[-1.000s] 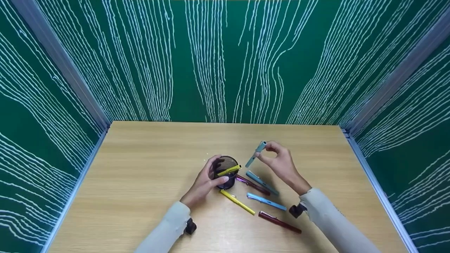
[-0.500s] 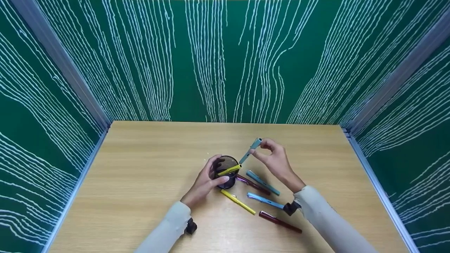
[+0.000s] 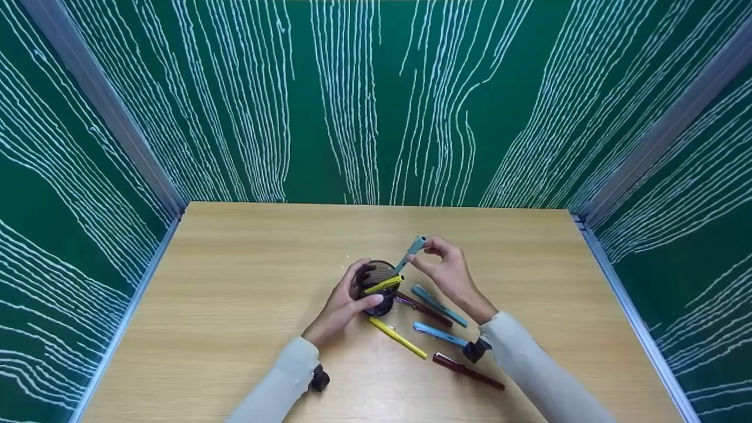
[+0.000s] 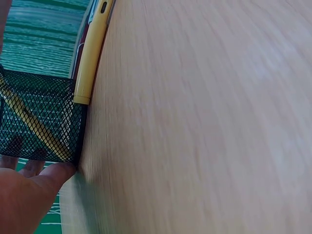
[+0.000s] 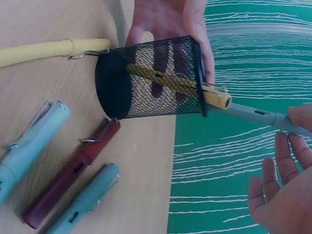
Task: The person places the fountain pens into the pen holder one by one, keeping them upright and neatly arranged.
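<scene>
My left hand (image 3: 343, 302) grips a black mesh cup (image 5: 161, 105) around its side; a yellow pen (image 3: 383, 285) leans inside, its end past the rim. Thumb and fingers of my right hand (image 3: 449, 273) pinch a teal pen (image 3: 409, 254) near its upper end. In the right wrist view the lower end of this teal pen (image 5: 243, 113) is at the cup's mouth, behind the yellow pen (image 5: 185, 87); how far it reaches inside is hard to tell. The left wrist view shows the mesh cup (image 4: 41, 114) with my left hand (image 4: 29, 195) at its base.
On the wooden table (image 3: 247, 252) lie a second yellow pen (image 3: 398, 338), a dark red pen (image 3: 426, 310), another teal pen (image 3: 439, 306), a light blue pen (image 3: 439, 333) and a second dark red pen (image 3: 468, 372). Green walls with white lines surround the table.
My right hand has moved left with the teal pen, bringing its lower end from beside the cup to the mouth. My left hand and the cup have stayed in place.
</scene>
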The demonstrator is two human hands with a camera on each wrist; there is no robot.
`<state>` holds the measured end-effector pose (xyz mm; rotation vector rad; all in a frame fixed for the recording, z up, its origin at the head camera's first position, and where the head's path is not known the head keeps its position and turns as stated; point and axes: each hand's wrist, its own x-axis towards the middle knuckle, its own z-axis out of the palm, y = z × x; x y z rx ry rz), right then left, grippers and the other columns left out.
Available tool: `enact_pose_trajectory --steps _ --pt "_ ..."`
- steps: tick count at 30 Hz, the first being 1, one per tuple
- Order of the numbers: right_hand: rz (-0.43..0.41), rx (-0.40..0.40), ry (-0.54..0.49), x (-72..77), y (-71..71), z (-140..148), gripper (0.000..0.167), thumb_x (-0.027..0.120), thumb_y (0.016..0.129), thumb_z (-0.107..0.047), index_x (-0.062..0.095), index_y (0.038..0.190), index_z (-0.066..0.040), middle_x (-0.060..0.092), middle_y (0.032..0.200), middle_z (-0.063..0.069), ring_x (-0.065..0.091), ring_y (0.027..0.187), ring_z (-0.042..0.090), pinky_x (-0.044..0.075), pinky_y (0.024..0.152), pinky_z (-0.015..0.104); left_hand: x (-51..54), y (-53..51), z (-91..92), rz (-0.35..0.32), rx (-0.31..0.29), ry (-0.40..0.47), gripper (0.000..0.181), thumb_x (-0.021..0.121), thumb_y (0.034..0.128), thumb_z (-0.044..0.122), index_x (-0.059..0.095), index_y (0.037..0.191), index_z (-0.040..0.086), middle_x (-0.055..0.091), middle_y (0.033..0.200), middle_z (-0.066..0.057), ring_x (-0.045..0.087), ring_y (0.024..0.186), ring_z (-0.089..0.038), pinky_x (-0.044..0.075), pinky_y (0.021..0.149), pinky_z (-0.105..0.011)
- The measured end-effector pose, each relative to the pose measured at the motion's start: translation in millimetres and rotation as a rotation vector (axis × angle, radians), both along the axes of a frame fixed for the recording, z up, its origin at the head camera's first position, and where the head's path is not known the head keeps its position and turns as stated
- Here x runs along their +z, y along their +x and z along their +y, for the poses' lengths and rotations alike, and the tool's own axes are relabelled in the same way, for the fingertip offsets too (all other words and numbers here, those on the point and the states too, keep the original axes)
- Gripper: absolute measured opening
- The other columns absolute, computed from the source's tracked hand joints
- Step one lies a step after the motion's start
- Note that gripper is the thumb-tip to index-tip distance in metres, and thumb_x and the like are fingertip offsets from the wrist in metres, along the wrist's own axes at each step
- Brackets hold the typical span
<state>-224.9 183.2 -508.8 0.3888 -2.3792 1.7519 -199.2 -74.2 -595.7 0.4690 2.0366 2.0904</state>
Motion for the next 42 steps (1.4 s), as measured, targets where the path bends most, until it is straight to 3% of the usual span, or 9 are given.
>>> enact_pose_trajectory --steps 16,26,32,42 --pt "-0.047 0.051 -0.002 -20.8 -4.5 -19 0.012 0.085 0.095 -0.008 0.078 0.105 -0.006 0.073 0.110 0.005 0.064 0.118 0.036 0.051 0.112 0.058 2.0 -0.3 1.8 0.000 0.003 0.021 0.085 0.082 0.0983 0.013 0.035 0.170 0.011 0.050 0.165 -0.021 0.046 0.154 -0.039 0.028 0.133 -0.055" --pt "-0.039 0.054 -0.005 -33.8 -5.7 -30 0.010 0.085 0.094 -0.010 0.080 0.103 -0.010 0.077 0.109 0.001 0.064 0.117 0.026 0.046 0.113 0.053 3.5 0.8 1.2 -0.003 -0.001 0.024 0.084 0.081 0.0993 0.013 0.035 0.170 0.010 0.050 0.166 -0.018 0.045 0.155 -0.036 0.028 0.132 -0.056" --pt "-0.073 0.039 0.007 -37.8 -3.9 -35 0.011 0.084 0.095 -0.012 0.081 0.104 -0.014 0.077 0.108 0.000 0.063 0.120 0.028 0.041 0.116 0.056 3.6 0.7 1.3 -0.009 0.003 0.024 0.085 0.080 0.1000 0.014 0.033 0.170 0.008 0.049 0.167 -0.017 0.045 0.155 -0.035 0.029 0.132 -0.056" --pt "-0.048 0.043 0.030 -47.3 -2.9 -38 0.010 0.085 0.094 -0.009 0.081 0.102 -0.011 0.078 0.106 0.000 0.064 0.116 0.027 0.043 0.112 0.058 0.7 -0.4 -0.3 0.004 -0.001 0.011 0.084 0.081 0.0993 0.013 0.035 0.170 0.010 0.048 0.168 -0.017 0.045 0.156 -0.035 0.029 0.132 -0.055"
